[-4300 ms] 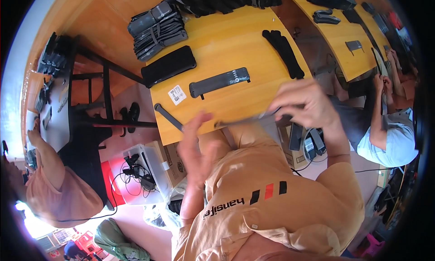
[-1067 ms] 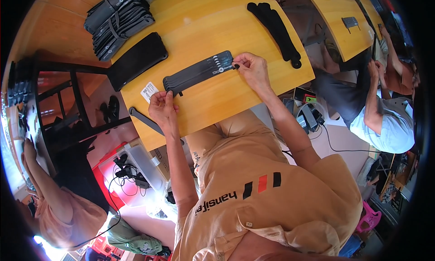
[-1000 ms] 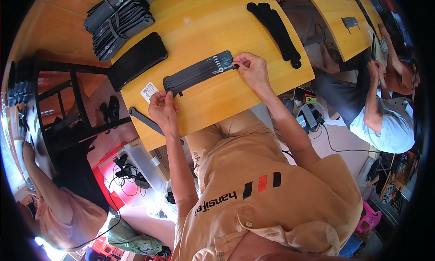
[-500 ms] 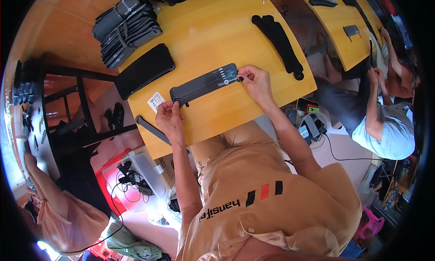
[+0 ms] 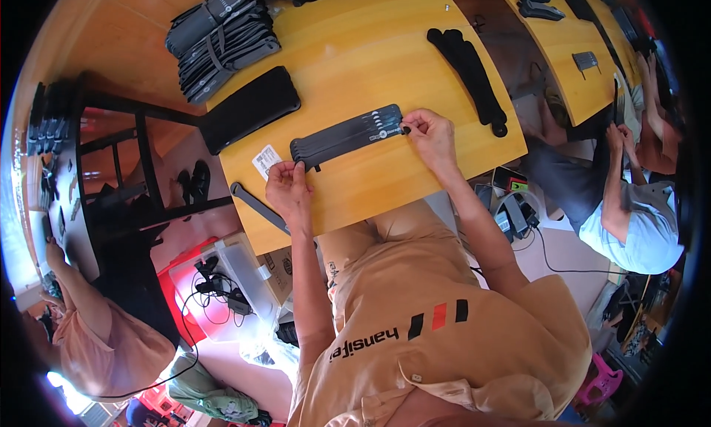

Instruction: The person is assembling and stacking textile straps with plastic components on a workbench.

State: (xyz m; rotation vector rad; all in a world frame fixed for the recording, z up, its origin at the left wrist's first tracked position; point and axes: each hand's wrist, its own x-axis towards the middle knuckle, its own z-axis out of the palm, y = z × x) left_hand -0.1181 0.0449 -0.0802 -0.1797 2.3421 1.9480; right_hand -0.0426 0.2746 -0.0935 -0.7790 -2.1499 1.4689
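Note:
A long, dark grey, flat strap-like piece (image 5: 344, 137) lies on the yellow table, with pale crescent marks printed near its right end. My left hand (image 5: 289, 194) pinches its lower left corner, where a small black tab sticks out. At the opposite end, my right hand (image 5: 433, 139) has thumb and finger closed on the edge, with a small black bit at the fingertips. A white printed label (image 5: 264, 160) sits just beyond my left hand. Nearer the table's front left edge lies a narrow dark strap (image 5: 259, 206).
Bundled dark straps (image 5: 222, 53) are stacked at the back left, beside a black padded case (image 5: 252, 108). Long black pieces (image 5: 468, 79) lie at the right edge of the yellow table (image 5: 355, 64). Co-workers sit left and right; a clear bin (image 5: 248, 279) with cables stands below left.
The whole view has shifted slightly, so the table and my hands appear a little further right. Both hands keep their hold on the strap-like piece, which looks unmoved on the table.

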